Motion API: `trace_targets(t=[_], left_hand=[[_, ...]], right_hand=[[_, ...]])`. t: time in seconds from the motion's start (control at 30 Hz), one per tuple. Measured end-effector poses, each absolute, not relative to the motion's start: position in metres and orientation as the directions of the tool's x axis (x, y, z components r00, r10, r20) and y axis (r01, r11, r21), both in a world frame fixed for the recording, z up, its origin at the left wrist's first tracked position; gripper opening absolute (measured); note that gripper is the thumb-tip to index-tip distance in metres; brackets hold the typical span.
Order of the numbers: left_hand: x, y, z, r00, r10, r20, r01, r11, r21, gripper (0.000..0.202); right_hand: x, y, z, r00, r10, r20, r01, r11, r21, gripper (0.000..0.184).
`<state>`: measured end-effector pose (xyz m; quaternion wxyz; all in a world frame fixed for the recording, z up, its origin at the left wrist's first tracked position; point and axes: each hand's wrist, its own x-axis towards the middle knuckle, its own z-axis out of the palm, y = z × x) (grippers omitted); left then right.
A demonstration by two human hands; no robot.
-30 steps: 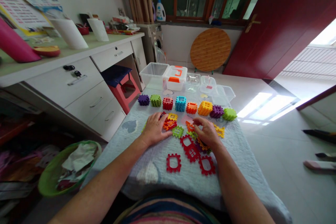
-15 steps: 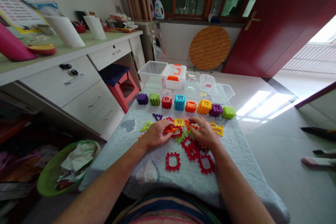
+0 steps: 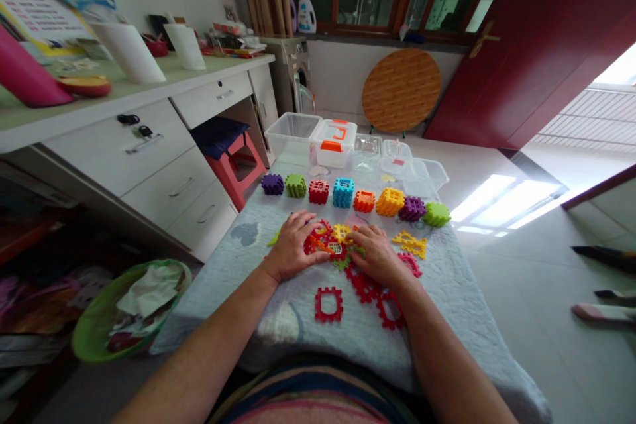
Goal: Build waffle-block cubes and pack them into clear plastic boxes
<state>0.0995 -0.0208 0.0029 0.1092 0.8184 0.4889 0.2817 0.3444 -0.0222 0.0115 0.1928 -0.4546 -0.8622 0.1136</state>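
My left hand (image 3: 292, 246) and my right hand (image 3: 376, 252) rest palm-down on a heap of flat plastic puzzle tiles (image 3: 334, 241) in the middle of a pale blue quilted cloth (image 3: 298, 324). Fingers of both hands curl over the red, orange and yellow tiles between them; I cannot make out a firm grip on any one. Red tiles (image 3: 328, 305) lie nearer me. Yellow tiles (image 3: 410, 242) sit right of my right hand. Beyond the heap stands a row of assembled cubes, from a purple cube (image 3: 272, 184) to a green cube (image 3: 436, 214).
Clear plastic boxes (image 3: 291, 133) and a white case with orange latch (image 3: 332, 142) sit at the far edge. A white desk with drawers (image 3: 149, 159) and a red stool (image 3: 233, 162) stand left. A green basin (image 3: 126, 308) is on the floor.
Both hands drew together over the tile heap; the left hand moved right and gathered red and orange tiles, and the right hand slid left off the yellow tiles.
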Motion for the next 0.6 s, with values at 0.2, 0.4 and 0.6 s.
trace_targets(t=[0.2, 0.4, 0.6], left_hand=[[0.102, -0.025, 0.007, 0.445, 0.83, 0.337, 0.717, -0.555, 0.422, 0.034], [0.104, -0.027, 0.009, 0.495, 0.801, 0.337, 0.689, -0.598, 0.409, 0.038], [0.102, -0.027, 0.015, 0.295, 0.864, 0.409, 0.65, -0.495, 0.577, 0.019]], right_hand=[[0.343, -0.023, 0.012, -0.467, 0.853, 0.233, 0.78, 0.521, -0.346, 0.013], [0.34, -0.023, 0.01, -0.505, 0.824, 0.257, 0.743, 0.566, -0.356, 0.029], [0.335, -0.018, 0.006, -0.472, 0.842, 0.261, 0.775, 0.537, -0.333, 0.012]])
